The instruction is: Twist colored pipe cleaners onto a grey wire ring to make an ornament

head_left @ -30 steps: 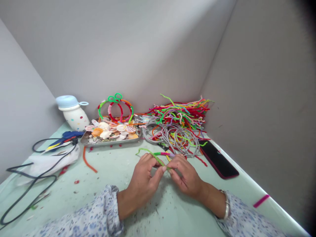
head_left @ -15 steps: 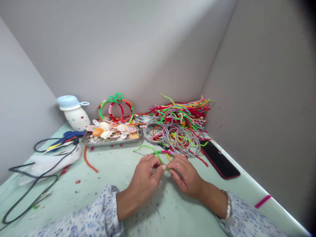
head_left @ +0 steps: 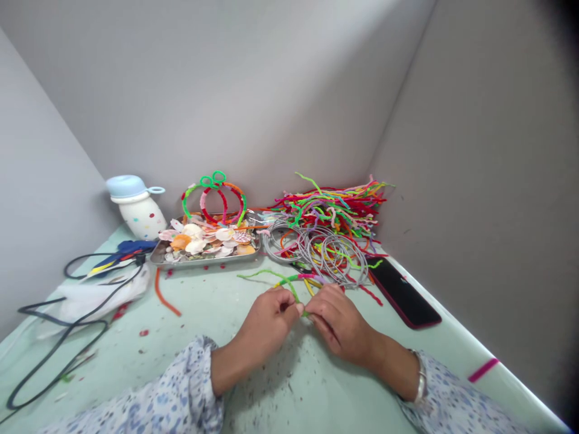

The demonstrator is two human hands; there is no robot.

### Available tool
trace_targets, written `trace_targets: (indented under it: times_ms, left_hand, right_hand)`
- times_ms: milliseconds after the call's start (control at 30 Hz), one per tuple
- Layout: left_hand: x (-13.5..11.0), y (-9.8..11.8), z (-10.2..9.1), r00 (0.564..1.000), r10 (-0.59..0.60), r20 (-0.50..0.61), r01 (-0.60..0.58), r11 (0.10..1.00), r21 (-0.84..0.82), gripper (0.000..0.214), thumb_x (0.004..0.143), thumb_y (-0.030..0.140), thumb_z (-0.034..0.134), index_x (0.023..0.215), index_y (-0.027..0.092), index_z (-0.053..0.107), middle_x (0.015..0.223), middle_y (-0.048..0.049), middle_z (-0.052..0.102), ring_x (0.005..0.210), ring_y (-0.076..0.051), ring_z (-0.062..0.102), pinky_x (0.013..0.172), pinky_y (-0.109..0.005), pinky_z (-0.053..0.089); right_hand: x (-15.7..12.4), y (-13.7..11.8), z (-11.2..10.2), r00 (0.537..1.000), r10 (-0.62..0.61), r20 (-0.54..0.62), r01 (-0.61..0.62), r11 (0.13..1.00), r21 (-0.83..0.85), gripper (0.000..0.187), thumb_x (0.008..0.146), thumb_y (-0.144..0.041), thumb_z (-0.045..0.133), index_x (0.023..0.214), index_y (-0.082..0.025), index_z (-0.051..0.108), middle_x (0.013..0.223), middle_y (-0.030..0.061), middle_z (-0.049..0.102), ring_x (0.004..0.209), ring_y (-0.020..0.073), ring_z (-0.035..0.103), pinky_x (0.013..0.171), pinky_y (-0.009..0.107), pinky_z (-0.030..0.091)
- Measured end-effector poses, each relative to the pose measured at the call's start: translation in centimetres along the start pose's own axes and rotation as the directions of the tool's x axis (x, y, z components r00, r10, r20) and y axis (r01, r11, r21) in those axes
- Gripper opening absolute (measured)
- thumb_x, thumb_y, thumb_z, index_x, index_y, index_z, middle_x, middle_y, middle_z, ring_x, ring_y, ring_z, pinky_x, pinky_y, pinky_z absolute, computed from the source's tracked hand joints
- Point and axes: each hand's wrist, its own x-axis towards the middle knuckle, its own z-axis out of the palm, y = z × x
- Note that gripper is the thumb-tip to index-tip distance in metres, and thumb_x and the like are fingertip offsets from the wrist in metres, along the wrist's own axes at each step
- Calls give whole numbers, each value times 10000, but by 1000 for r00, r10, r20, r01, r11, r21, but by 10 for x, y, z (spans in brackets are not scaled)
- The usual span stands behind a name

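My left hand (head_left: 268, 322) and my right hand (head_left: 338, 322) meet at the middle of the pale green table (head_left: 203, 337). Both pinch a green pipe cleaner (head_left: 266, 275) that winds around a thin band wrapped in pink, green and purple (head_left: 307, 278). The free green end trails off to the left above my left hand. Just behind my hands lies a heap of grey wire hoops (head_left: 319, 250).
A pile of coloured pipe cleaners (head_left: 332, 208) sits in the back corner. A metal tray of shells (head_left: 205, 244) holds wrapped hoops (head_left: 215, 199). A white jar (head_left: 138, 208), a blue glue gun (head_left: 120, 253) with black cable (head_left: 58, 337), an orange pipe cleaner (head_left: 165, 295) and a phone (head_left: 404, 292) lie around.
My hands have drawn slightly closer together around the green pipe cleaner, and its free end has swung further left. Everything else rests where it was.
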Motion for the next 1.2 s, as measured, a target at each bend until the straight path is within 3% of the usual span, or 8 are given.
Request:
trace_targets:
  times_ms: [367,533,667,800,1033,1200]
  left_hand:
    - [5,-4,-5,997,-41,69,45,997,-56,260,774,342,526,591,182,434,555,59,363,546,-106,344,521,-240,259]
    - [1,2,-3,995,67,-79,-70,996,-45,181,802,305,563,686,176,509,633,39,482,607,-122,438,571,-240,340]
    - [-6,3,0,922,315,-224,-279,944,178,92,824,232,596,767,186,539,752,13,573,738,-153,512,708,-283,395]
    - [-7,-1,0,825,535,-185,-445,815,371,63,843,150,605,869,206,591,861,0,644,864,-172,551,850,-347,357]
    - [-5,-6,-2,709,682,-180,-533,685,497,120,882,140,577,908,220,662,824,-18,666,797,-161,579,817,-360,375]
    - [-5,-8,-1,689,701,-184,-536,663,523,141,888,159,568,948,234,671,835,-26,667,795,-163,584,831,-371,387]
  right_hand:
    - [0,1,1,1000,-8,-18,7,999,-44,125,897,-124,440,984,-181,509,825,53,580,756,195,493,712,360,375]
    - [2,1,1,997,59,-59,-60,998,-16,121,907,-134,441,981,-193,518,816,40,597,742,186,488,702,349,374]
    - [2,1,0,987,126,-96,-125,992,20,117,906,-133,442,964,-195,524,810,38,590,752,189,498,703,347,383]
    - [2,0,-1,978,162,-130,-160,987,29,106,909,-136,446,957,-192,522,807,42,571,769,195,501,717,355,395]
    - [3,-1,-1,976,166,-141,-163,986,32,108,911,-142,443,957,-200,523,802,39,572,756,195,503,713,364,408]
    - [3,-2,-1,975,162,-149,-158,987,41,120,907,-138,452,980,-203,522,813,43,574,768,199,510,716,368,418]
